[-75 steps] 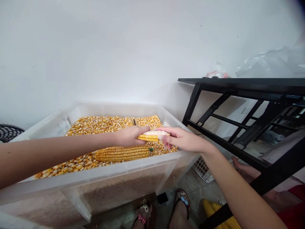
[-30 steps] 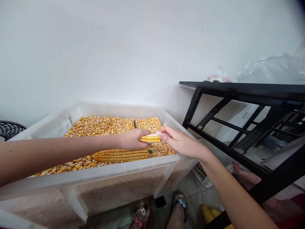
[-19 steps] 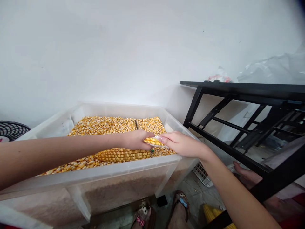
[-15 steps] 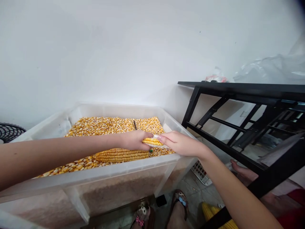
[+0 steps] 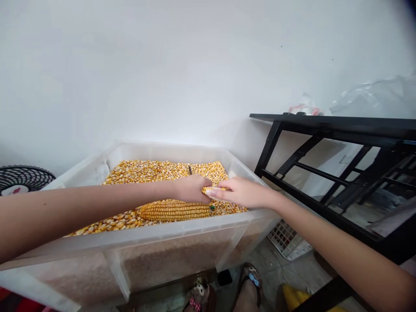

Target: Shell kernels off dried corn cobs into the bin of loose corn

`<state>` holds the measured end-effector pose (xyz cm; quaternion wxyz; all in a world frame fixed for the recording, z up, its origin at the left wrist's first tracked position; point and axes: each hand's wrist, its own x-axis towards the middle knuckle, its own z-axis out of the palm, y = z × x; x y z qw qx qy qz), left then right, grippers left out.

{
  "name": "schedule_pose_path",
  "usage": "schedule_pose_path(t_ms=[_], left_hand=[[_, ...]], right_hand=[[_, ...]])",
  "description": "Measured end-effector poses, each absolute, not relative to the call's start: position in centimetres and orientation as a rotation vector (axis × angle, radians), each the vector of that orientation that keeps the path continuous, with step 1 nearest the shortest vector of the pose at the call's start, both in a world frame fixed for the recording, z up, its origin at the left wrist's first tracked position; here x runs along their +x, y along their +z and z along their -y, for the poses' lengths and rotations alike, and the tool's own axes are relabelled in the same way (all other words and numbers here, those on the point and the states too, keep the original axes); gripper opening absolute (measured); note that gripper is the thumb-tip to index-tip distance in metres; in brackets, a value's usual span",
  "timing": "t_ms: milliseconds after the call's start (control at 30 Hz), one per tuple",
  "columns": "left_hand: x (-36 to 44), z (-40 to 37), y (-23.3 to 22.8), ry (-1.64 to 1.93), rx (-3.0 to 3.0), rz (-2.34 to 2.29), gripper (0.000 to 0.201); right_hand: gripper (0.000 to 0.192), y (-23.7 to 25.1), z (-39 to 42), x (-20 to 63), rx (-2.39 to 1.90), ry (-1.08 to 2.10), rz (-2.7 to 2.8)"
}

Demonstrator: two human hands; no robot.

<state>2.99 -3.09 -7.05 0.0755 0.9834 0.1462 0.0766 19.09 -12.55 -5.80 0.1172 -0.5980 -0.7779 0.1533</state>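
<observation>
Between my two hands is a corn cob with yellow kernels, held over the bin. My left hand wraps around its left part and hides much of it. At its right end my right hand is closed, fingers and thumb pressing on the cob. Just below lies a larger whole corn cob, on a bed of loose corn kernels. A small green object sits at that cob's right end. All this is inside a translucent plastic bin.
A black folding-leg table stands at the right, with plastic bags on top. Below it a white basket sits on the floor. A black fan grille is at the left. A dark stick pokes from the kernels.
The view has shifted so that the bin sits slightly further right. The cob in my hands has turned and less of its kernel face shows; my right thumb now lies along it.
</observation>
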Motion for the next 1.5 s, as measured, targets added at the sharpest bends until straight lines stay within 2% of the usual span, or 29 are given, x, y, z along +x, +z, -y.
schedule_pose_path(t_ms=[133, 300, 567, 767, 933, 1200, 1400, 1500], left_hand=[[2.5, 2.2, -7.0, 0.221, 2.937, -0.440, 0.027], [2.0, 1.5, -7.4, 0.306, 3.017, -0.427, 0.031], [1.9, 2.1, -8.3, 0.269, 3.121, -0.448, 0.019], [1.7, 1.6, -7.8, 0.266, 3.149, -0.491, 0.022], [1.6, 1.0, -7.9, 0.271, 3.093, -0.412, 0.019], [1.6, 0.6, -8.2, 0.262, 3.078, -0.371, 0.016], [1.5, 0.8, -7.5, 0.222, 3.111, -0.387, 0.016], [1.5, 1.3, -7.4, 0.213, 3.167, -0.413, 0.020]], right_hand=[[0.052, -5.7, 12.0, 18.7, -1.729, 0.761, 2.370], [0.049, -6.4, 11.9, 18.8, -1.649, 0.647, 2.272], [0.051, -7.6, 11.2, 19.3, -1.665, 0.558, 2.270], [0.056, -6.7, 11.3, 18.6, -1.740, 0.759, 2.180], [0.049, -6.7, 11.4, 18.4, -1.603, 0.900, 2.219], [0.051, -6.9, 11.3, 19.1, -1.647, 1.093, 2.145], [0.048, -6.5, 11.6, 19.0, -1.629, 1.030, 2.241], [0.048, -7.0, 11.5, 19.3, -1.608, 1.101, 2.146]])
